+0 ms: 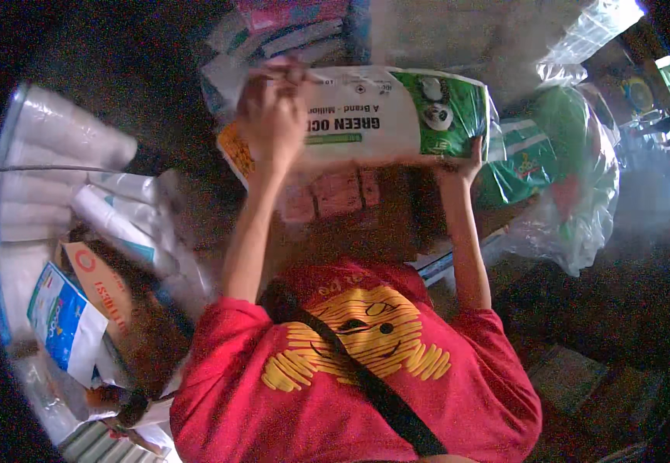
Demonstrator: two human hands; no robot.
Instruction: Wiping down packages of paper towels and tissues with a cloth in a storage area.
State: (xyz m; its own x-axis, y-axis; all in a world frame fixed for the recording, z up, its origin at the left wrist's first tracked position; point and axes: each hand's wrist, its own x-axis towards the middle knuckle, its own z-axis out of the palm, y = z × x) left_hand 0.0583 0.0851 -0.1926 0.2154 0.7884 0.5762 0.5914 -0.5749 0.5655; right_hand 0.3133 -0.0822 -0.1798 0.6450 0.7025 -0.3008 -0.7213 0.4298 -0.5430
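Note:
A long white and green package (366,116) with panda pictures is held up in front of me, its print upside down. My right hand (462,162) grips its lower right edge, with the thumb up on the front and the other fingers mostly hidden beneath. My left hand (273,116) lies over the package's left part, and its fingers are smeared by motion. An orange-yellow patterned piece (236,154) shows at the left end, beside the left wrist. Below the package sit pink packs (335,194), partly hidden.
Clear plastic wrap (582,185) covers green packs (524,158) on the right. Stacked white wrapped bundles (65,147) stand on the left, above a cardboard box (99,285) and a blue and white pack (65,320). More wrapped packs (296,38) lie at the far side.

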